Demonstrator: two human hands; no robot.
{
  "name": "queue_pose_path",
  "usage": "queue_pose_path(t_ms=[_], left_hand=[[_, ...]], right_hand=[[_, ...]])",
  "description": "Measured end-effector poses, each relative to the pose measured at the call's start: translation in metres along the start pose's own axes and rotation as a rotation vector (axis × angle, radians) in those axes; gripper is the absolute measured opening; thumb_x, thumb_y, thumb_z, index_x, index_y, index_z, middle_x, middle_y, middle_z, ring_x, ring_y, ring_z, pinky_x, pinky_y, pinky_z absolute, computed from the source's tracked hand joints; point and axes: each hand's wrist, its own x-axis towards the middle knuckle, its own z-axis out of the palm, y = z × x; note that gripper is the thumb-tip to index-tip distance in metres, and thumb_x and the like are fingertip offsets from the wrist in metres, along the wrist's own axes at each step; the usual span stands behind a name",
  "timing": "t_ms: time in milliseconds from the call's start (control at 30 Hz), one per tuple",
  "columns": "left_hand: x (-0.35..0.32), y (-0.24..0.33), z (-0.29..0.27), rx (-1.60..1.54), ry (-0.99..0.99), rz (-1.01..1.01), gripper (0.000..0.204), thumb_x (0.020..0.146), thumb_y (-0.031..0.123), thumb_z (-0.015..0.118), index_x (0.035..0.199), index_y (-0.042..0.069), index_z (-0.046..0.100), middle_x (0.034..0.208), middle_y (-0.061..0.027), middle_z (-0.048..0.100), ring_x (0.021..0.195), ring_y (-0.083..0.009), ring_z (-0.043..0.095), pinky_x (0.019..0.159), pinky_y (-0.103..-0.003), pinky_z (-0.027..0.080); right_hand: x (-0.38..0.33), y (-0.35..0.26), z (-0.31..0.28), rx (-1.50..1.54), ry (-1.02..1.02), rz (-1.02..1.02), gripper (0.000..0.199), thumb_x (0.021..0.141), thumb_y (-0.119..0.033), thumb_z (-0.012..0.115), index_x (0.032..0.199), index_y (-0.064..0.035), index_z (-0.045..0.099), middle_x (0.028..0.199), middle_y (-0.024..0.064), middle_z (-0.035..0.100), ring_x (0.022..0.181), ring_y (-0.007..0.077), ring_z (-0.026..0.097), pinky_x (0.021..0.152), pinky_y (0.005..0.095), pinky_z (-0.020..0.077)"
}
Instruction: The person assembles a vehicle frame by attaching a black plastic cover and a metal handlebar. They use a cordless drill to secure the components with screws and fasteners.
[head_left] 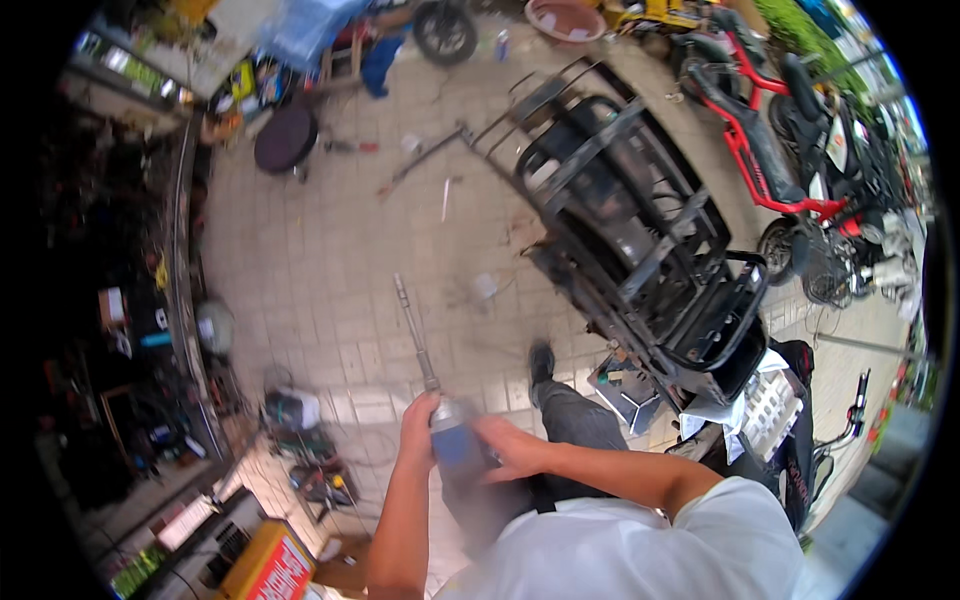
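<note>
A blue-and-grey power tool [455,443] with a long thin metal shaft [412,325] is in front of my body, its tip pointing away over the paving. Around its front end, near the base of the shaft, my left hand [418,428] is closed. My right hand [512,448] grips the body from the right side, its fingers partly hidden and blurred. The rear of the tool is smeared, so its exact kind is unclear. To the right of the shaft, apart from it, lies a black metal vehicle frame [630,200] with crossbars.
A round dark stool [285,138] stands at the far left. Loose tools and a metal bar [425,158] lie on the tiled paving. Red motorbikes [750,150] are parked at the right. Cables and small machines [292,410] sit left of me, near a cluttered doorway.
</note>
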Motion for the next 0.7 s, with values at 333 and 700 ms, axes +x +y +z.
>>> queue_pose_path(t_ms=[333, 700], left_hand=[[0.026, 0.195, 0.055, 0.744, -0.258, 0.524, 0.052, 0.096, 0.032, 0.047, 0.132, -0.004, 0.044, 0.127, -0.0187, 0.053, 0.119, -0.0256, 0.049, 0.103, -0.035, 0.037], [0.173, 0.392, -0.051, 1.002, -0.167, 0.372, 0.052, 0.094, 0.026, 0.055, 0.134, -0.005, 0.043, 0.128, -0.021, 0.055, 0.12, -0.0267, 0.053, 0.1, -0.034, 0.04]], right_hand=[[0.058, -0.089, -0.151, 0.761, 0.913, 0.294, 0.056, 0.079, -0.018, 0.065, 0.129, -0.0026, 0.044, 0.106, 0.018, 0.063, 0.093, 0.029, 0.063, 0.08, 0.039, 0.051], [0.122, 0.001, -0.302, -0.455, 1.42, 1.421, 0.05, 0.077, -0.033, 0.063, 0.117, -0.007, 0.051, 0.098, 0.0257, 0.066, 0.095, 0.0428, 0.063, 0.082, 0.0493, 0.0494]])
